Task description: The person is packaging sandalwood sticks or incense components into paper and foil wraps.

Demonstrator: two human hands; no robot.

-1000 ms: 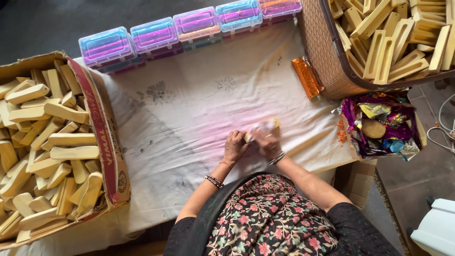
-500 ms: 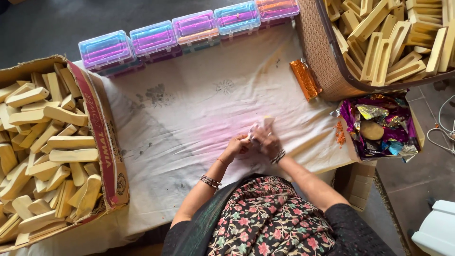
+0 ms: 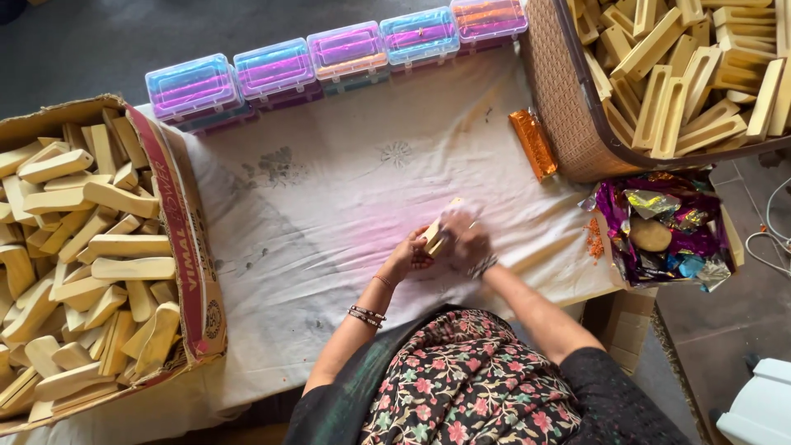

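Observation:
Both my hands meet over the white cloth [image 3: 329,206] near its front edge. My left hand [image 3: 409,255] grips the lower end of a pale wooden piece [image 3: 439,229]. My right hand [image 3: 466,241] is closed over the same piece from the right, its fingers blurred. The piece is tilted, its upper end pointing away from me. Bangles sit on both wrists.
A cardboard box [image 3: 185,247] of pale wooden pieces stands at the left. A woven basket [image 3: 568,107] of grooved wooden pieces is at the upper right. Several clear plastic cases [image 3: 272,70] line the far edge. An orange foil packet [image 3: 532,144] lies by the basket; shiny wrappers [image 3: 659,222] fill a box at right.
My hands have stayed in the same spot over the cloth, working the wooden piece; its upper end now shows more clearly above my fingers.

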